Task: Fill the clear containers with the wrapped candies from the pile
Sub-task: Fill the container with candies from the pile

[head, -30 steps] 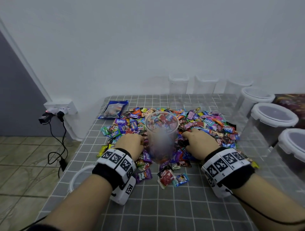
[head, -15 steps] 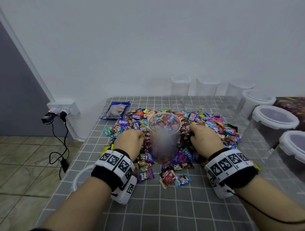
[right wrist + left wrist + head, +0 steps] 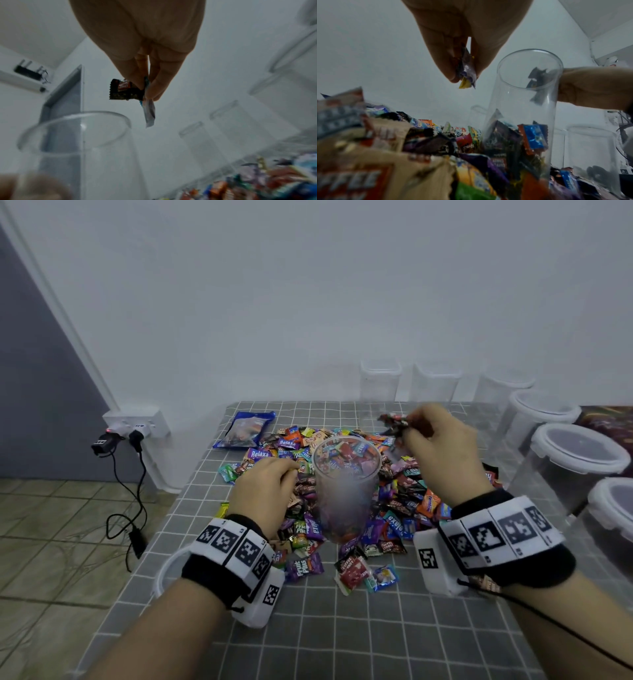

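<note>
A tall clear container (image 3: 346,474) stands in the middle of the candy pile (image 3: 404,508), partly filled with wrapped candies. My left hand (image 3: 291,474) is just left of it, low over the pile. In the left wrist view my left hand (image 3: 464,75) pinches a purple and yellow candy (image 3: 467,71) beside the container (image 3: 522,108). My right hand (image 3: 407,422) is raised to the right of the rim and behind it. In the right wrist view my right hand (image 3: 145,93) pinches a dark brown candy (image 3: 123,90) and a blue-silver one (image 3: 149,113) above the container rim (image 3: 73,128).
Empty clear containers (image 3: 380,378) line the back wall. Lidded containers (image 3: 579,453) stand along the right edge. A blue bag (image 3: 245,429) lies at the back left of the grey checked table (image 3: 342,628). A white lid (image 3: 164,570) lies at the left edge. Plugs hang from a wall socket (image 3: 137,426).
My right hand has lifted off the pile with candies pinched and risen beside the container's rim. My left hand stays low at the container's left side.
</note>
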Demonstrator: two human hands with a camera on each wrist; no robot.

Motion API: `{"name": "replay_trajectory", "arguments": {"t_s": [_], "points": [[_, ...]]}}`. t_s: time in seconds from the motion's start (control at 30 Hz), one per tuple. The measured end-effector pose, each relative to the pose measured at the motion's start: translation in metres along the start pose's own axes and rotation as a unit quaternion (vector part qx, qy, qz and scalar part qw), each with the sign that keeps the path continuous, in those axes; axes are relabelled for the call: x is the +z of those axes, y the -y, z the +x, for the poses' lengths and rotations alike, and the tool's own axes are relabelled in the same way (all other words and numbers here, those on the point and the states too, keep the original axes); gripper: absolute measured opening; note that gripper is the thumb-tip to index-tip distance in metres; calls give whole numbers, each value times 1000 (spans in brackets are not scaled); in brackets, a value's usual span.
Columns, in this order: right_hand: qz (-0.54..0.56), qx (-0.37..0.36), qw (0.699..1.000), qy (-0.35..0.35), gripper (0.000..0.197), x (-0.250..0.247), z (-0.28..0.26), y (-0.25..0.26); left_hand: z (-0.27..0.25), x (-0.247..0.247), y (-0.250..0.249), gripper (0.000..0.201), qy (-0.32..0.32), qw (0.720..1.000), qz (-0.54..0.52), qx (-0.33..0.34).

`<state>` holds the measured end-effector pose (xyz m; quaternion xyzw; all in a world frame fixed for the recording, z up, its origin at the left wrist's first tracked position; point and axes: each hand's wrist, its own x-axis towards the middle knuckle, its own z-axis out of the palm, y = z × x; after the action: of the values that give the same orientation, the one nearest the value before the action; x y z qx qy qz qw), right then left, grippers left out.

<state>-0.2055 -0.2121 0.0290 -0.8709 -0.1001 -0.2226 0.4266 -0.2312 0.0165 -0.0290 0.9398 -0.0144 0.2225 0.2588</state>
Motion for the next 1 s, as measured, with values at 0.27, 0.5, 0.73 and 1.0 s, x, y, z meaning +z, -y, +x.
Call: {"name": "replay_trajectory", "arguments": {"t_s": [0.27,0.5,0.73,1.0], "points": [[37,-54,997,36,10,18,-9,31,-4,-5,-2,18,-24,999,-24,13],[-11,-80,993,83,22,23,-15,31,-1,-15,-9,18,-66,996,-56,29],[92,-35,993,65,48,24,-32,21,8,-25,-16,16,-117,985,-111,54],[229,66,955,175,100,44,-45,1,21,-28,-43,21,-106,967,-201,114]]}}
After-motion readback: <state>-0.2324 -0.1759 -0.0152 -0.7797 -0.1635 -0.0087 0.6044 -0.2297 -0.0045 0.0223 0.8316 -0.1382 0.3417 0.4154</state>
